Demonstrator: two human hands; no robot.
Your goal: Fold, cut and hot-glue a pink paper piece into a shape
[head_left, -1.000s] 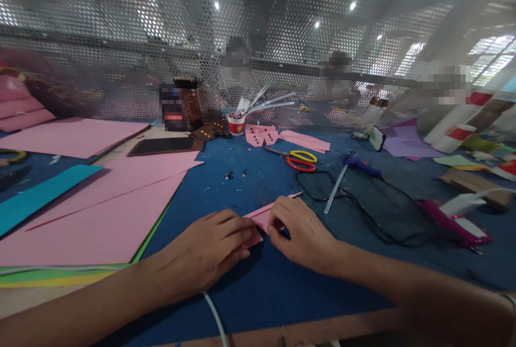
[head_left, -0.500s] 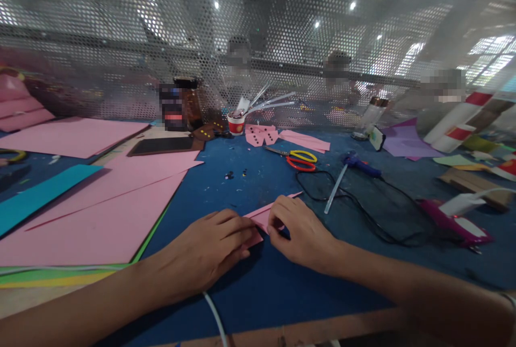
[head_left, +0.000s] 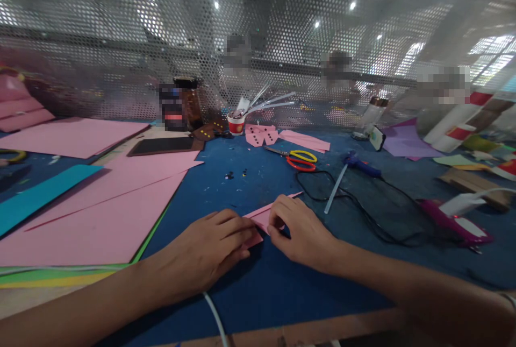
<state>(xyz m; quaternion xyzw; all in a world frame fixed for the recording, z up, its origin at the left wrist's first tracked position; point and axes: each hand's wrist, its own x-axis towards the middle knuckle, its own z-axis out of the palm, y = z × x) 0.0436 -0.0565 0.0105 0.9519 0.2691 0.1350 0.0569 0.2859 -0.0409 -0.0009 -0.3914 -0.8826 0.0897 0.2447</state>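
Two hands at a blue table (head_left: 318, 298): nearest, a white cable (head_left: 216, 314) runs over the table's front edge; above it, the left hand (head_left: 215, 245) lies palm down over one end of a folded pink paper (head_left: 260, 214), while the right hand (head_left: 300, 234), fingers curled, touches its other side (whether either grip pinches the paper cannot be told). To the left lie large pink sheets (head_left: 100, 218); to the right, a glue stick (head_left: 336, 190) and a blue glue gun (head_left: 365, 168). Farther back are scissors (head_left: 287, 154), then a spotted pink cutout (head_left: 261, 135) beside a paper cup (head_left: 236, 124), before a mesh screen (head_left: 282, 24)
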